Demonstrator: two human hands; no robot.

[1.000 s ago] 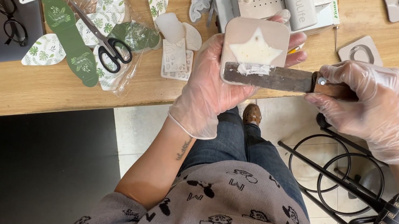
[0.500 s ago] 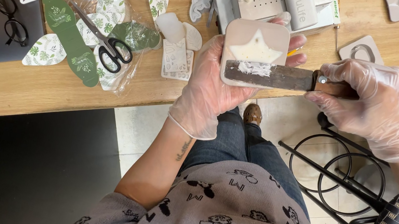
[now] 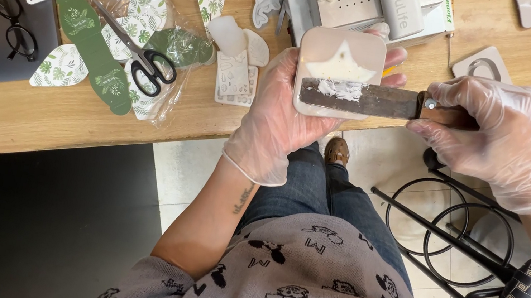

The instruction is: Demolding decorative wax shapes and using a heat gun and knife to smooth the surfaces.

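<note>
Fingers (image 3: 293, 74) of the left hand (image 3: 277, 125) wrap around a square mold (image 3: 340, 57) above the worktop (image 3: 66, 121). Right hand (image 3: 499, 143) grips a knife (image 3: 368, 100) flat across it. White scrapings sit on the blade; the star still looks full.

A single head-worn camera looks steeply down over the person's chest and lap. It faces the near edge of the wooden desk (image 3: 95, 126), which fills the top of the frame. Both gloved hands sit close to the lens, near the centre. Tiled floor and a black wire rack (image 3: 454, 233) show below right.
</note>
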